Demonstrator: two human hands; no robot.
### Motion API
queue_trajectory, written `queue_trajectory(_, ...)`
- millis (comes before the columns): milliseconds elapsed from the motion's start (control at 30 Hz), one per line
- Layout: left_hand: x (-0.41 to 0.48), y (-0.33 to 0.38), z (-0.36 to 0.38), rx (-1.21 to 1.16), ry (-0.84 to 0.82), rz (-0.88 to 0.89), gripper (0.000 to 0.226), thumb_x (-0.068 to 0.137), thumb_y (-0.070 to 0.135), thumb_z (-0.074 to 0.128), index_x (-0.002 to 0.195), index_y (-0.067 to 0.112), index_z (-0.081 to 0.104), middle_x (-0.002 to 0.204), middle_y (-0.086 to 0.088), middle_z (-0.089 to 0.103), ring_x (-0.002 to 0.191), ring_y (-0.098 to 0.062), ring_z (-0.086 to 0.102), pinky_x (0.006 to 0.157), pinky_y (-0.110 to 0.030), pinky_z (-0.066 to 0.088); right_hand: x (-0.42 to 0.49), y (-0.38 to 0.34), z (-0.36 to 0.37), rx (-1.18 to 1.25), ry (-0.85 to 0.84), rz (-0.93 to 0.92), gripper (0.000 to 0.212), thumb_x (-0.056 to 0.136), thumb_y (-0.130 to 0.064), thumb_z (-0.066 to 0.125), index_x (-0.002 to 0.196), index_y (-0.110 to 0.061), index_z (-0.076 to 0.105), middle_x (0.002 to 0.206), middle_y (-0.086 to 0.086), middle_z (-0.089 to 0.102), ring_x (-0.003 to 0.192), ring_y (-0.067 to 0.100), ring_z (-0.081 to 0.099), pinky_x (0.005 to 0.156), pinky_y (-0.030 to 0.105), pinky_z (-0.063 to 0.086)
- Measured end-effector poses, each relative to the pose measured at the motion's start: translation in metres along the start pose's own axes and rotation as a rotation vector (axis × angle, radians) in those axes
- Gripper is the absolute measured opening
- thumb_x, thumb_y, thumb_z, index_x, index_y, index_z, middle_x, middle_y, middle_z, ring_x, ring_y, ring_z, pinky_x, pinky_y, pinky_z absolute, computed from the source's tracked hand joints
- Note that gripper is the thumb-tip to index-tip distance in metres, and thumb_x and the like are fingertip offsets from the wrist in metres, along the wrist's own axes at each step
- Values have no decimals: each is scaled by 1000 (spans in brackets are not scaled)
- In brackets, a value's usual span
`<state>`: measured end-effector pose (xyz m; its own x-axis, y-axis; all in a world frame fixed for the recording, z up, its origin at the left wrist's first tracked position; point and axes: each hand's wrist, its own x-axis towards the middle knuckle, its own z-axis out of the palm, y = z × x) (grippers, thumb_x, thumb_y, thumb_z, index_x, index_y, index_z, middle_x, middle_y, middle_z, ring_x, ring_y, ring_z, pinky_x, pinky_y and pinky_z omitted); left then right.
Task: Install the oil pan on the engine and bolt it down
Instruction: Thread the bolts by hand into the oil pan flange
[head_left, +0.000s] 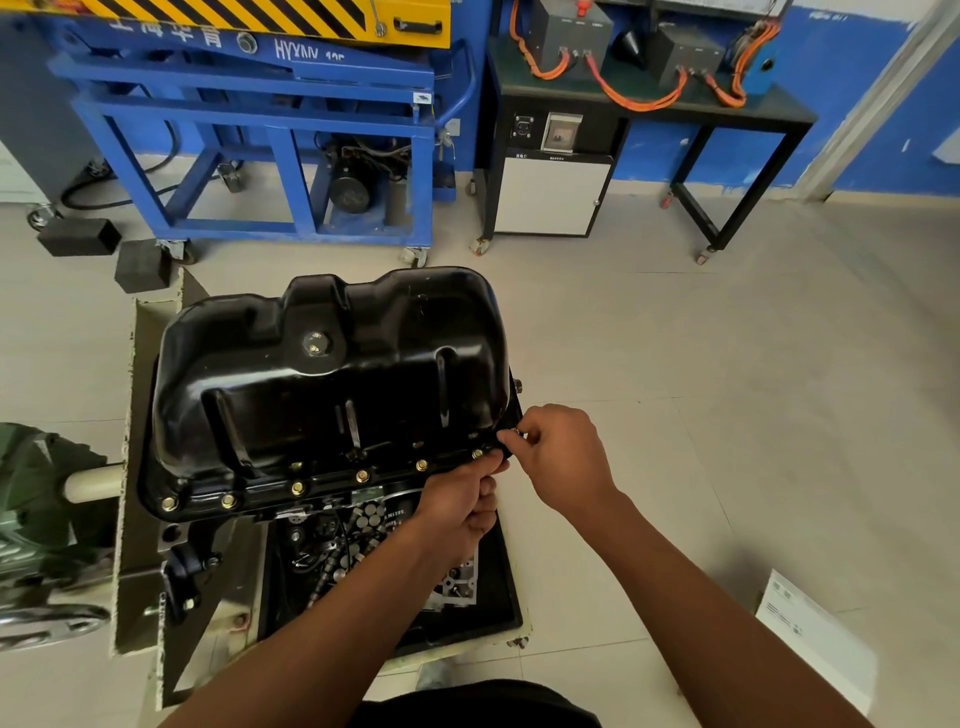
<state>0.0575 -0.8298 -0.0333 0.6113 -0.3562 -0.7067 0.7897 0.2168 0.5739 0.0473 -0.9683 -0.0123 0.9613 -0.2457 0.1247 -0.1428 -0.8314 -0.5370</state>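
The person's two bare forearms are reaching in from six o'clock, above a dark garment at the bottom edge. The right hand (561, 457) is curling its fingers and pinching a small bolt (515, 431) at the four o'clock corner of the oil pan (332, 374). The left hand (457, 499) is lying just beside it, at seven o'clock from the right hand. Its fingers are bending against the flange edge, and it cannot be told whether it is gripping anything.

The black oil pan is sitting bottom-up on the engine (332, 535) in the middle of the view, its drain plug (314, 343) facing up. Six brass-coloured flange bolts (297, 488) are sitting in a row along the near flange, running from eight o'clock toward four.

A blue steel frame (260, 156) is standing at eleven o'clock, and a black bench (748, 171) carrying orange cables (639, 98) at one o'clock. A white sheet (815, 639) is lying on the floor at five o'clock.
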Motion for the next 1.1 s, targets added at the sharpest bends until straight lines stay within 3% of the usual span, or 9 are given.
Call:
queue_trajectory(200, -1, -1, 1, 1, 4, 11, 17, 99, 22, 63, 99, 6, 66, 56, 4, 37, 43, -6, 25, 35, -18, 21, -3, -2, 0, 59, 30, -38, 13, 88, -31, 73, 93, -19, 75, 78, -4, 61, 70, 15, 55, 59, 27, 40)
queue_trajectory(467, -2, 0, 1, 22, 8, 13, 16, 99, 22, 62, 94, 7, 65, 59, 4, 33, 45, -7, 22, 37, -18, 17, -2, -3, -2, 16, -53, -79, 15, 90, -24, 69, 80, -13, 74, 74, 2, 61, 70, 20, 56, 62, 33, 47)
queue_trajectory(700, -2, 0, 2, 29, 3, 19, 16, 99, 22, 62, 95, 6, 64, 59, 3, 32, 45, -7, 23, 36, -18, 18, -4, -2, -10, -35, -147, -152, 16, 95, -7, 56, 95, -8, 72, 85, 5, 59, 74, 23, 54, 61, 33, 43)
queue_trajectory(1100, -2, 1, 2, 21, 4, 5, 16, 99, 22, 61, 96, 6, 64, 56, 4, 35, 44, -6, 25, 36, -18, 19, 0, -4, -10, -67, -136, -105, 19, 97, -21, 60, 85, -9, 69, 77, -1, 53, 70, 20, 53, 60, 31, 40)
